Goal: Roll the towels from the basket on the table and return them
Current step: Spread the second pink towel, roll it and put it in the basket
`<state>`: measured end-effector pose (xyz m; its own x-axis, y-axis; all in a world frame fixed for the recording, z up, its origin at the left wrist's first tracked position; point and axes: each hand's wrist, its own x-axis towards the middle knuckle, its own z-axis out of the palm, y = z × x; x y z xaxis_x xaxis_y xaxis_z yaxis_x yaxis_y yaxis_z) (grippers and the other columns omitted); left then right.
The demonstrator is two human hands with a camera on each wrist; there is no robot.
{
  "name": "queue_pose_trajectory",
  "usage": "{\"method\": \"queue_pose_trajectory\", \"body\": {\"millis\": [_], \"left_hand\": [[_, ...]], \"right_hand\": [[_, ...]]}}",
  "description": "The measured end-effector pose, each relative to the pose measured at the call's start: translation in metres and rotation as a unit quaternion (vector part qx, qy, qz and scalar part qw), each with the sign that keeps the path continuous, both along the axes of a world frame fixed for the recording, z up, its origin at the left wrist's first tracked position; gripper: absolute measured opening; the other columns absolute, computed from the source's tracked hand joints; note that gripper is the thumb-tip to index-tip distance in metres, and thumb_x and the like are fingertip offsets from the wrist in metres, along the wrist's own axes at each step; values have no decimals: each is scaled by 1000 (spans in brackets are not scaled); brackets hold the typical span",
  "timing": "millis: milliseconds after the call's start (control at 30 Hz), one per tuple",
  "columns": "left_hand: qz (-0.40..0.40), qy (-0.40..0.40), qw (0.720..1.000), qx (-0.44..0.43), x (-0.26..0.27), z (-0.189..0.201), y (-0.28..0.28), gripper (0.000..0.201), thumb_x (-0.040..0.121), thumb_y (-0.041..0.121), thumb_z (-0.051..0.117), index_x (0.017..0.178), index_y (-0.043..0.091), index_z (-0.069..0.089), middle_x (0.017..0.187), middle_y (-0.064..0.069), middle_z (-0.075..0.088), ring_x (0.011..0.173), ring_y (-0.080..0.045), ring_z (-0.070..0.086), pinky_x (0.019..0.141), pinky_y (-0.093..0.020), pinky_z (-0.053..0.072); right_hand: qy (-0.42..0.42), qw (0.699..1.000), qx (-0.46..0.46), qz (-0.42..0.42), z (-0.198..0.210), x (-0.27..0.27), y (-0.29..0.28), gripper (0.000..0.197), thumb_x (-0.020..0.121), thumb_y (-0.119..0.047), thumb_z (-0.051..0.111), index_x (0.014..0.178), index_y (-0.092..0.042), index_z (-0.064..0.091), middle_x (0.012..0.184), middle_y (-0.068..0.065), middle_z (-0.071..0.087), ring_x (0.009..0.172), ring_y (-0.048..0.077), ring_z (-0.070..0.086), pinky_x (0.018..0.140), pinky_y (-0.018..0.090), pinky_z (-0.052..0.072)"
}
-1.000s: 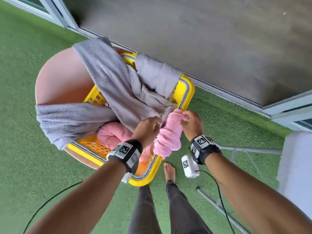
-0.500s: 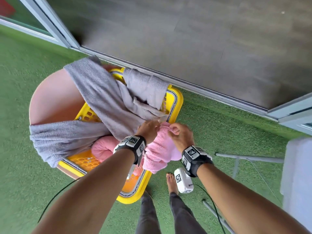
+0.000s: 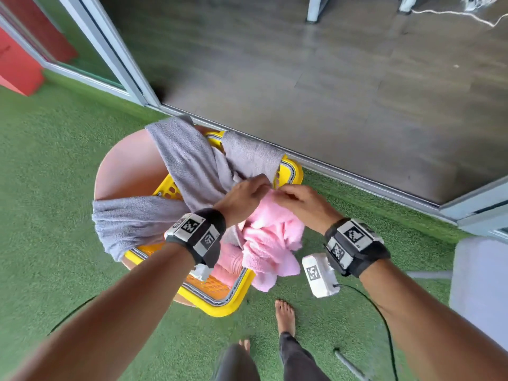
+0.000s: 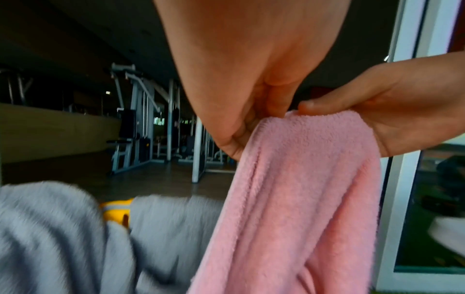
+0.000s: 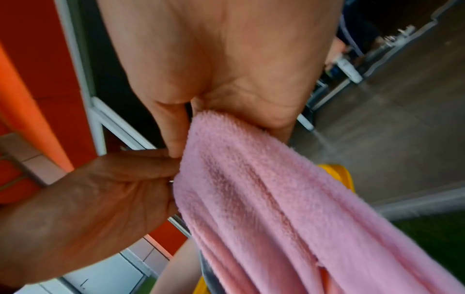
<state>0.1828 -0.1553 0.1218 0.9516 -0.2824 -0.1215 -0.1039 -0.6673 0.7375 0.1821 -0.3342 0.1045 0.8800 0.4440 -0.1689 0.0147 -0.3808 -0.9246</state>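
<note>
Both hands hold one pink towel (image 3: 272,237) by its top edge above the yellow basket (image 3: 220,306). My left hand (image 3: 244,196) pinches the edge on the left; my right hand (image 3: 299,199) pinches it beside it. The towel hangs down in folds over the basket's near right rim. The left wrist view shows the pink towel (image 4: 297,199) caught between thumb and fingers of both hands; the right wrist view shows the same pink towel (image 5: 276,199). Grey towels (image 3: 187,174) drape over the basket's far and left rims. Another pink towel (image 3: 231,259) lies inside.
The basket stands on a round pink table (image 3: 126,169) on green artificial turf (image 3: 49,243). A sliding door track (image 3: 343,174) runs behind it, with dark flooring beyond. A pale table edge (image 3: 481,284) is at the right. My bare feet (image 3: 286,314) stand just below the basket.
The hands have risen with the pink towel, and more of it now hangs unfolded out of the basket. The head view has tilted up toward the door.
</note>
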Motion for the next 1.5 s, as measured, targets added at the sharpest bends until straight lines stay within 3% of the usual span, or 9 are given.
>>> {"method": "queue_pose_trajectory", "body": {"millis": [200, 467, 700, 833, 967, 1067, 1167, 1300, 1500], "left_hand": [[-96, 9, 972, -215, -16, 99, -26, 15, 92, 16, 49, 77, 14, 52, 72, 15, 46, 71, -2, 40, 65, -21, 32], [-178, -50, 959, -216, -80, 153, -30, 32, 97, 11, 53, 68, 18, 43, 67, 8, 33, 65, -4, 32, 58, -19, 26], [-151, -177, 940, -248, -99, 241, -94, 30, 96, 4, 51, 70, 19, 50, 62, 17, 48, 62, 7, 40, 65, -15, 34], [-213, -206, 925, -236, -120, 290, -160, 17, 91, 18, 52, 76, 13, 59, 79, 1, 58, 78, -8, 50, 75, -27, 39], [-308, -230, 906, -179, -165, 317, -242, 17, 92, 8, 54, 77, 10, 62, 74, 7, 59, 73, -6, 52, 73, -25, 40], [-329, -227, 905, -146, -190, 323, -289, 16, 90, 5, 56, 79, 1, 66, 78, -1, 64, 75, -15, 57, 73, -28, 43], [-354, -188, 912, -90, -199, 318, -308, 15, 87, 14, 61, 80, 5, 70, 86, -11, 70, 85, -25, 64, 80, -35, 49], [-359, -124, 918, -113, -199, 289, -298, 14, 80, 17, 62, 77, 6, 69, 81, -10, 69, 78, -13, 58, 84, -42, 49], [-308, -33, 934, -179, -198, 228, -233, 9, 88, 3, 59, 86, 4, 67, 76, 9, 66, 78, -2, 55, 78, -18, 41]], "right_hand": [[-204, 972, -28, -111, 126, -23, -32, 40, 91, -36, 55, 76, 1, 59, 68, 2, 40, 68, 8, 38, 61, 32, 30], [-324, 885, 17, -335, 250, -119, -103, 50, 90, -35, 59, 83, 14, 55, 75, 5, 44, 72, 14, 40, 68, 29, 29], [-245, 844, 114, -463, 257, -222, -154, 25, 78, -19, 63, 66, 1, 53, 61, 1, 41, 58, 10, 38, 53, 21, 30], [-164, 867, 105, -459, 240, -258, -180, 22, 78, -8, 55, 58, -10, 47, 65, 7, 33, 60, 18, 30, 62, 30, 26], [-161, 896, 148, -385, 233, -292, -193, 29, 94, -31, 58, 75, -9, 61, 73, 1, 55, 69, 15, 52, 65, 24, 41], [-208, 863, 204, -413, 246, -301, -217, 35, 91, -35, 62, 84, 0, 59, 81, 11, 54, 75, 20, 52, 73, 34, 38], [-214, 836, 245, -441, 264, -307, -243, 25, 94, -26, 58, 72, -14, 55, 62, -1, 41, 57, 13, 37, 58, 30, 24], [-194, 889, 157, -383, 256, -310, -252, 35, 93, -26, 60, 76, 3, 51, 59, 0, 31, 54, 14, 26, 57, 36, 12], [-177, 939, 82, -284, 224, -308, -206, 29, 93, -21, 62, 69, -5, 60, 55, -12, 41, 52, 4, 35, 50, 17, 26]]}}
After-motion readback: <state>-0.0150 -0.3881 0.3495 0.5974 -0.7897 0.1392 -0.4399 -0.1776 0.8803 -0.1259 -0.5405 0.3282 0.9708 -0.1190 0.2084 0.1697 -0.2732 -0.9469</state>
